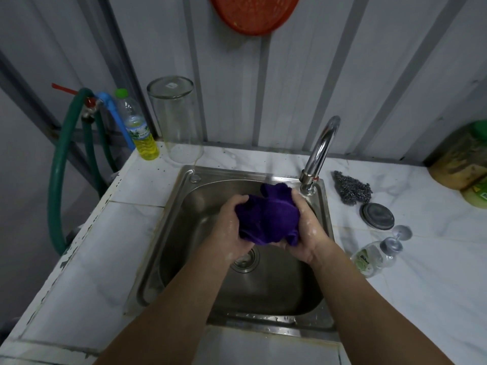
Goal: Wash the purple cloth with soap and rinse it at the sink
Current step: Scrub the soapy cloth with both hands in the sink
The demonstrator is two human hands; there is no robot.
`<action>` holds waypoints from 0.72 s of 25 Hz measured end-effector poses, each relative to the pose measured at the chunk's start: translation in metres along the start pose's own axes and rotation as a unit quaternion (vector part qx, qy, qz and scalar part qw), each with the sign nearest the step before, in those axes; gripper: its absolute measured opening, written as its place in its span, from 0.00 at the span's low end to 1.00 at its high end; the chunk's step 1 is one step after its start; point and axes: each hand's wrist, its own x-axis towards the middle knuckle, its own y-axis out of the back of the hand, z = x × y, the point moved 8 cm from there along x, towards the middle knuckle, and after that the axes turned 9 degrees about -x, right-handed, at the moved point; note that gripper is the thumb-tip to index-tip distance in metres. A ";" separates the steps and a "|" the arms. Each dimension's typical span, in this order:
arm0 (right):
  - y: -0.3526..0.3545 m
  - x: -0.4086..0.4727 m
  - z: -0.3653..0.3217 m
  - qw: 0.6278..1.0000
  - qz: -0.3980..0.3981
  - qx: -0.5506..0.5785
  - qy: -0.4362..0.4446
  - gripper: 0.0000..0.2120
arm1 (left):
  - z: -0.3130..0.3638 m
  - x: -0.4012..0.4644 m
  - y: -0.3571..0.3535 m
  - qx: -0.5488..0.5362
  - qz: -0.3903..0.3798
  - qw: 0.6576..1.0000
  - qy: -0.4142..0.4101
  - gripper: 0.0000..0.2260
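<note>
A bunched purple cloth (267, 216) is held over the steel sink (184, 206), above the drain (243, 260). My left hand (232, 227) grips its left side and my right hand (307, 229) grips its right side. Both hands look wet, with traces of suds. The chrome tap (320, 151) stands at the sink's back right corner; no water is seen running from it. A clear pump soap bottle (374, 258) lies on its side on the counter right of the sink.
Right of the sink lie a steel scourer (351, 188) and a round sink plug (376, 216). Behind the sink stand an upturned glass jar (175, 119) and a bottle of yellow liquid (138, 127). A green hose (59, 164) hangs at left. A large jar (463, 159) stands far right.
</note>
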 end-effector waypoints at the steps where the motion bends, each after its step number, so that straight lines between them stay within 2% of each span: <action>1: 0.001 0.004 -0.006 0.999 0.005 0.001 0.033 0.25 | 0.000 0.003 0.003 0.005 0.023 1.000 0.000 0.15; 3: 0.002 0.006 -0.028 0.986 0.078 -0.056 0.132 0.12 | -0.002 0.012 0.012 -0.014 0.063 0.998 -0.005 0.24; 4: 0.002 0.003 -0.036 0.971 0.125 -0.103 0.175 0.10 | -0.003 0.015 0.016 -0.026 0.085 0.996 -0.007 0.27; 6: -0.015 -0.013 -0.040 0.933 0.188 -0.188 0.243 0.11 | -0.006 0.017 0.018 -0.054 0.112 0.992 -0.007 0.28; 7: -0.029 -0.026 -0.036 0.910 0.202 -0.235 0.275 0.08 | -0.008 0.018 0.019 -0.065 0.116 0.991 -0.005 0.28; 8: -0.046 -0.039 -0.032 0.884 0.208 -0.292 0.302 0.10 | -0.011 0.017 0.015 -0.072 0.106 0.992 0.005 0.26; 9: -0.058 -0.048 -0.028 0.855 0.217 -0.349 0.316 0.14 | -0.014 0.015 0.009 -0.074 0.086 0.994 0.011 0.23; 11: -0.051 -0.043 -0.037 0.828 0.290 -0.365 0.312 0.18 | -0.020 0.012 0.000 -0.049 0.059 0.997 0.006 0.17; 13: -0.015 -0.017 -0.055 0.836 0.345 -0.366 0.220 0.17 | -0.025 0.016 -0.007 0.022 0.078 0.997 -0.003 0.12; 14: 0.002 -0.010 -0.058 0.845 0.351 -0.364 0.172 0.17 | -0.024 0.017 -0.010 0.059 0.091 0.994 -0.014 0.10; 15: 0.012 -0.006 -0.054 0.861 0.349 -0.333 0.161 0.17 | -0.017 0.017 -0.013 0.099 0.110 0.988 -0.035 0.09; 16: 0.012 -0.008 -0.048 0.876 0.342 -0.287 0.181 0.16 | -0.005 0.019 -0.014 0.127 0.135 0.981 -0.062 0.08; 18: -0.011 -0.032 -0.030 0.874 0.334 -0.251 0.249 0.19 | 0.013 0.019 -0.004 0.112 0.183 0.972 -0.093 0.09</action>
